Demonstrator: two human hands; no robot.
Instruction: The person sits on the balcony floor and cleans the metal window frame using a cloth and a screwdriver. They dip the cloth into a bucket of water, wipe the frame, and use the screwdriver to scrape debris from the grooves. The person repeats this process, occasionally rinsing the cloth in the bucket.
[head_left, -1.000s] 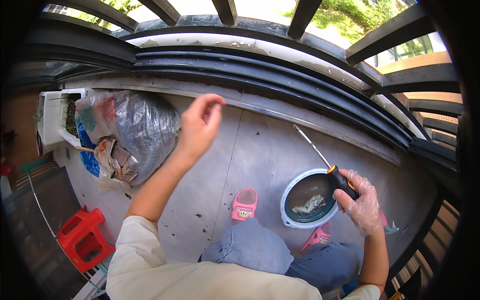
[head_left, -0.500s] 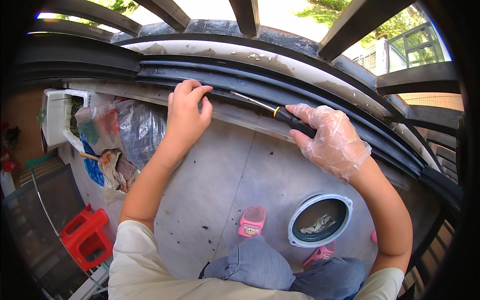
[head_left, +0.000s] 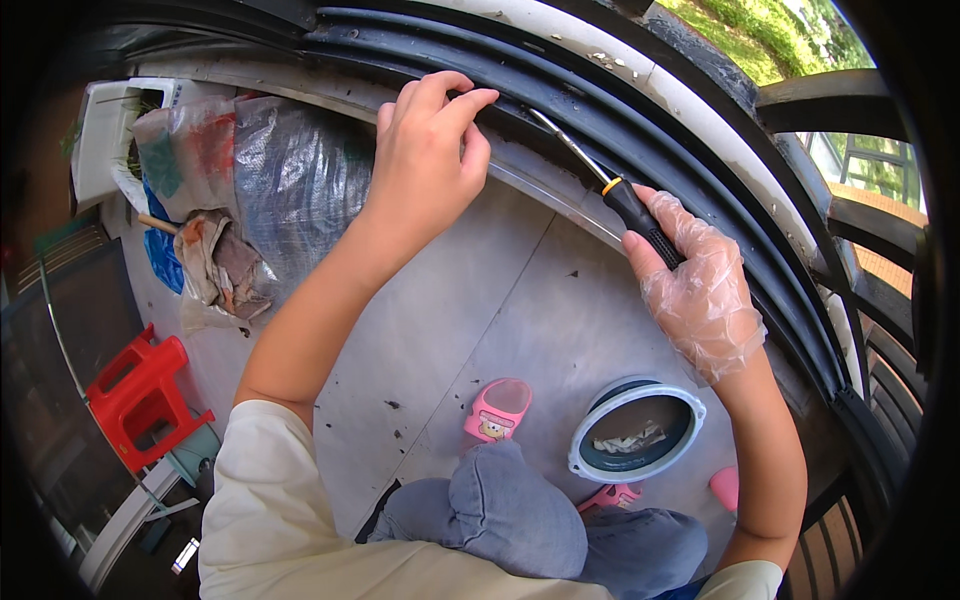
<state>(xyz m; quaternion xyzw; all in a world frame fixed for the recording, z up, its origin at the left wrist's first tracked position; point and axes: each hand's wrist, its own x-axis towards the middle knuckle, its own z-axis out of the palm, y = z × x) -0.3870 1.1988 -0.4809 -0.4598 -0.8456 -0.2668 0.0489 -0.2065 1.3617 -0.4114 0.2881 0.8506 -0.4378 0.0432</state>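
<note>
My right hand (head_left: 708,290), in a clear plastic glove, grips the black handle of a screwdriver (head_left: 636,212) with a yellow ring. Its metal shaft points up and left, and the tip is at the dark window track (head_left: 680,165). My bare left hand (head_left: 428,150) is at the inner edge of that track, left of the screwdriver tip. Its thumb and fingers are pinched together. A small dark bit shows by the fingertips, but I cannot make out what it is.
Dark railing bars (head_left: 830,98) stand beyond the track, with pale crumbs on the ledge (head_left: 610,62). A blue-rimmed bucket (head_left: 585,465) stands on the floor by my pink slippers (head_left: 498,408). To the left are plastic sacks (head_left: 290,165), a white planter (head_left: 98,150) and a red stool (head_left: 145,395).
My view has turned, so the scene has shifted and tilted. The screwdriver points more steeply upward in the picture. My left hand keeps its pinch and my right hand its grip.
</note>
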